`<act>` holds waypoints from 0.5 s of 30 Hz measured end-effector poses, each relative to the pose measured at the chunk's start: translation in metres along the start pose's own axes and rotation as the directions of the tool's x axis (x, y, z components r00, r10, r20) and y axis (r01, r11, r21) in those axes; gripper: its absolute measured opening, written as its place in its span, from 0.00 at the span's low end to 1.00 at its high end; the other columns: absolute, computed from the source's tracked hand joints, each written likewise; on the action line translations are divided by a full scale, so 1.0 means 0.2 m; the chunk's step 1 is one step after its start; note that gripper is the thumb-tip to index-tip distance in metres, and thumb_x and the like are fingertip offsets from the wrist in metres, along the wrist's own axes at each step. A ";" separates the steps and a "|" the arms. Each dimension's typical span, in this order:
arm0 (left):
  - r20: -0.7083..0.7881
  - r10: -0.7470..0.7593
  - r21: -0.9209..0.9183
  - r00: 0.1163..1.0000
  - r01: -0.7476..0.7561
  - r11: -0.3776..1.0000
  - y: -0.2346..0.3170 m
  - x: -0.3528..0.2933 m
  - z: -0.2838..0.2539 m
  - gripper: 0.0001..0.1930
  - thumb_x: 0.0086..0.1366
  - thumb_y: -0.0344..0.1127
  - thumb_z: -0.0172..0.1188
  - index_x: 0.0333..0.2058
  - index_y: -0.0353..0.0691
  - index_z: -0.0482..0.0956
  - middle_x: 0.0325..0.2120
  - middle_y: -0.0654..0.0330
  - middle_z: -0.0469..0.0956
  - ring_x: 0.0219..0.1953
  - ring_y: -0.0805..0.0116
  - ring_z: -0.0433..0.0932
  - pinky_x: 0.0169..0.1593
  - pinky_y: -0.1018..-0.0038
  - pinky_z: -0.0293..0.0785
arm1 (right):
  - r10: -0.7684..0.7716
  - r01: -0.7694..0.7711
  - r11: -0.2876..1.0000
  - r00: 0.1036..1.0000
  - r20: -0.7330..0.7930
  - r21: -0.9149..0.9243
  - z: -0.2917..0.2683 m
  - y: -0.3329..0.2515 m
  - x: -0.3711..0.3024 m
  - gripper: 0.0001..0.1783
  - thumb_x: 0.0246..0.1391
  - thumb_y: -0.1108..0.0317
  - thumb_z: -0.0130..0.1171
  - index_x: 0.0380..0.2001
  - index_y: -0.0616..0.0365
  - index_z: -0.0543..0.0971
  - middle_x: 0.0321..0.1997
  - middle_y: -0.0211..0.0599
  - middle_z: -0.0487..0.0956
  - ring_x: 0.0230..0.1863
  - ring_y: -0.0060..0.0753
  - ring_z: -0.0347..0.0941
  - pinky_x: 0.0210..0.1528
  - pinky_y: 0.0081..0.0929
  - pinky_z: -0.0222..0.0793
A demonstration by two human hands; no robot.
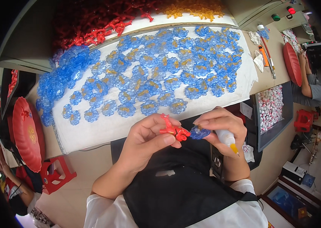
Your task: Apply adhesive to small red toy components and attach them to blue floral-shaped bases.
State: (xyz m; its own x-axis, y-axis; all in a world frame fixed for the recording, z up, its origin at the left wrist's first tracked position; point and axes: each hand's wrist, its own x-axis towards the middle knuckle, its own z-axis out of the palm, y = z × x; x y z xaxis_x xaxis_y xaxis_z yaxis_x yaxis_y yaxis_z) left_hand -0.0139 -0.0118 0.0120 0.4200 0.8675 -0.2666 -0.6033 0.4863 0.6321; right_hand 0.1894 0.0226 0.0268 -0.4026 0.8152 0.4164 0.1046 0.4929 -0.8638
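Your left hand (149, 136) pinched a red figure (175, 131); your right hand (225, 123) gripped a dark blue piece (199, 133) just beside it, plus a white bottle (225, 137). Beyond, blue flower-shaped pieces (126, 110) lay across a white sheet (82, 136).

Soft, fairly bright light, seemingly from overhead, spreads across the counter (276, 79), and the white sheet (84, 137) looks pale and nearly washed out toward its near edge. Small glints speckle the blue pieces (71, 62) and the glossy red figure (176, 131). The far red heap (88, 17) sinks into shadow, while the black apron (168, 201) swallows detail. The middle is reasonably crisp; toward the black fisheye rim, straight edges bow and the person at right (314, 91) blurs.
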 end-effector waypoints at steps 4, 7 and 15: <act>-0.076 0.024 0.059 0.997 -0.019 0.998 -0.02 0.00 0.02 0.14 0.54 0.30 0.57 0.39 0.32 0.70 0.31 0.52 0.75 0.28 0.68 0.76 0.34 0.77 0.73 | -0.012 0.012 1.000 1.000 0.014 -0.021 0.01 -0.03 0.01 0.14 0.33 0.79 0.65 0.29 0.61 0.77 0.31 0.41 0.78 0.29 0.33 0.75 0.28 0.21 0.68; -0.063 0.023 0.050 0.998 -0.020 0.999 -0.02 0.01 0.02 0.14 0.55 0.29 0.57 0.39 0.32 0.70 0.31 0.52 0.75 0.28 0.69 0.75 0.34 0.76 0.73 | -0.023 0.024 0.999 0.999 0.039 -0.048 0.00 -0.04 0.02 0.12 0.33 0.79 0.64 0.28 0.61 0.77 0.31 0.41 0.78 0.27 0.33 0.75 0.28 0.21 0.68; 0.024 -0.030 0.012 0.999 0.030 0.999 -0.02 0.01 -0.02 0.08 0.56 0.24 0.55 0.37 0.33 0.71 0.38 0.56 0.73 0.32 0.69 0.75 0.36 0.75 0.74 | -0.079 0.090 0.988 0.993 0.092 -0.126 0.01 -0.04 0.02 0.12 0.32 0.79 0.64 0.27 0.59 0.78 0.30 0.39 0.78 0.26 0.31 0.74 0.25 0.21 0.68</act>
State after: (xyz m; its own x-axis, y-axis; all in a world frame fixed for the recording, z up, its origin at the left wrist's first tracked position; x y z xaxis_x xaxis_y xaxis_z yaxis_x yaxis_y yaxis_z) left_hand -0.0136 -0.0122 0.0064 0.4542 0.8495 -0.2683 -0.5823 0.5110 0.6323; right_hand 0.1843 0.0221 0.0342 -0.4915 0.7425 0.4552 0.1820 0.5987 -0.7800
